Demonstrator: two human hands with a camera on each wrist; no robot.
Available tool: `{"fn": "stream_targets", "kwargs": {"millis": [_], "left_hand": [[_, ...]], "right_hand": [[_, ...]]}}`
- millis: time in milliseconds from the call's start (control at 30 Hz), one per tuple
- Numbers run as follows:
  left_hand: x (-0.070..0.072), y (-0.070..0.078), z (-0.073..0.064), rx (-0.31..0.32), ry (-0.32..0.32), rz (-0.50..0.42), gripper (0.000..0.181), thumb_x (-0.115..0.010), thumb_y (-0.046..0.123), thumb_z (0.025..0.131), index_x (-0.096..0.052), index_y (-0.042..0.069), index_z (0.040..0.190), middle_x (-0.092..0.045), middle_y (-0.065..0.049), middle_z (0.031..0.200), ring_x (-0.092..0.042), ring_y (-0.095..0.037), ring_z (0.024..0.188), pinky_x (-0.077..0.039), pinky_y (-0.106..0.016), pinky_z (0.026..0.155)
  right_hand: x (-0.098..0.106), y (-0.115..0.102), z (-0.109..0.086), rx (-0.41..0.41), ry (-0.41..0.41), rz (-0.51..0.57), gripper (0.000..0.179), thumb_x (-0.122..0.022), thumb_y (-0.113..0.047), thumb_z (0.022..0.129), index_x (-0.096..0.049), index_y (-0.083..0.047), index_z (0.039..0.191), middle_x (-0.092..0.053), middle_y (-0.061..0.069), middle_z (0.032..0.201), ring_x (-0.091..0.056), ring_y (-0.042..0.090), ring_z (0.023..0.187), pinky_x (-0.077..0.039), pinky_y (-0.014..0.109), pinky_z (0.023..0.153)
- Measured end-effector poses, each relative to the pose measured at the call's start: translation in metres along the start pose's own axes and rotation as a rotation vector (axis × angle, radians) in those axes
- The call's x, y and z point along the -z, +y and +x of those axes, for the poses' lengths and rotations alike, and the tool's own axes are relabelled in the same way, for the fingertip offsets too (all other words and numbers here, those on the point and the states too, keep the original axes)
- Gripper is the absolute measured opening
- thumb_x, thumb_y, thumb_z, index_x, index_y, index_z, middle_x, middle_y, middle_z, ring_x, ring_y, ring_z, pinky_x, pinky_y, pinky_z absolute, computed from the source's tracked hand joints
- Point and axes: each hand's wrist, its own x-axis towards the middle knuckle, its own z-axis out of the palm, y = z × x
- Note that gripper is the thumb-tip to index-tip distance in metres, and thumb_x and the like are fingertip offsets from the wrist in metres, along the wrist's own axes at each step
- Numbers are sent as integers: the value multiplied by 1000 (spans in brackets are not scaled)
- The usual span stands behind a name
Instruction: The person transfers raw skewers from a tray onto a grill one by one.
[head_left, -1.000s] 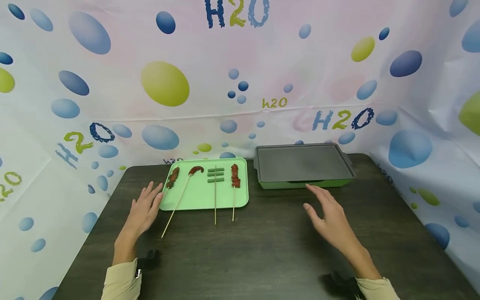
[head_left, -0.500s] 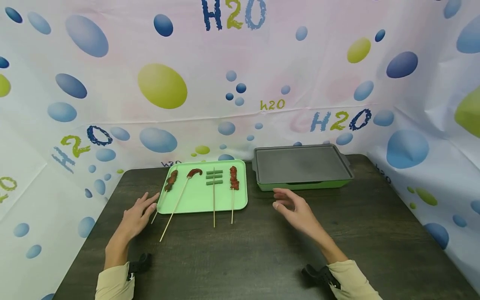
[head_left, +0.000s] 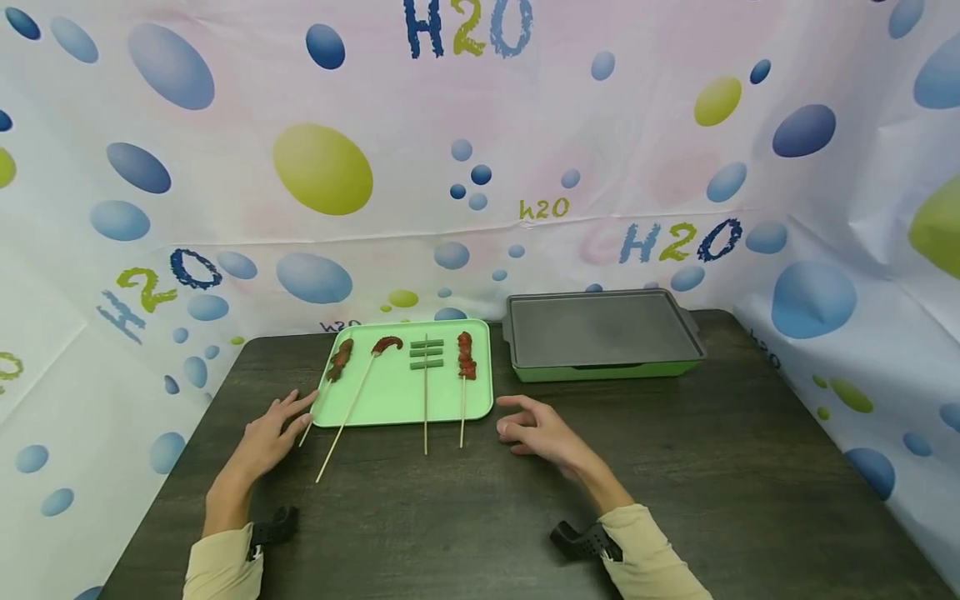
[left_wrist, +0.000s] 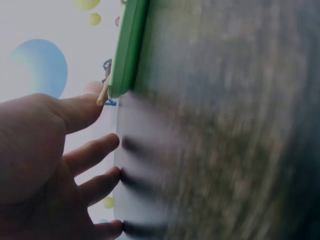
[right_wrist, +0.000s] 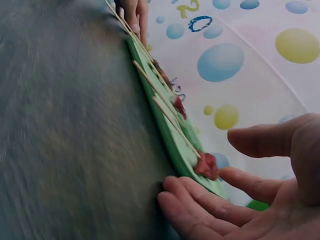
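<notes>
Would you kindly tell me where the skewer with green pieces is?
In the head view, the green-piece skewer lies on the green tray, between the curled-tip skewer and the rightmost skewer.

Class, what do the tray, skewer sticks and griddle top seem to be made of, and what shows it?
Green tray: probably plastic, smooth; even colour, rounded moulded edge.
Skewer sticks: likely bamboo or wood, matt; pale tan, thin, straight.
Griddle top: perhaps coated metal, matt; uniform dark grey, but plastic possible.
</notes>
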Motion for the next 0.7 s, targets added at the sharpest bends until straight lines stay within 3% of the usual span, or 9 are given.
{"fn": "stream_targets", "kwargs": {"millis": [167,400,533,700], "left_hand": [[0,1,1,12,0,0,51,-54,21,108,-45,-1,153,-29,-41,155,-16,-69,140,-12,-87,100],[-4,4,-2,10,17,18,52,-59,22,106,-47,-1,152,-32,-40,154,-19,-69,139,-18,-84,102],[-4,3,-2,16,28,31,52,-60,22,106,-48,-1,151,-33,-40,154,-20,-69,139,-20,-84,101],[-4,2,1,8,29,30,53,-59,24,107,-47,-2,151,-33,-40,153,-20,-69,139,-20,-85,100]], "right_hand": [[-13,8,11,-24,-11,133,52,-58,-8,104,-43,2,153,-65,27,127,-69,32,109,-58,43,92],[-31,16,17,-4,-42,287,56,-57,-5,104,-36,6,155,-62,31,132,-69,34,113,-58,39,93],[-42,18,22,-32,-73,441,57,-58,-3,103,-35,6,155,-58,32,137,-67,34,118,-56,39,96],[-49,21,25,-65,-38,626,56,-58,3,101,-38,9,153,-57,34,138,-66,35,121,-54,38,99]]}}
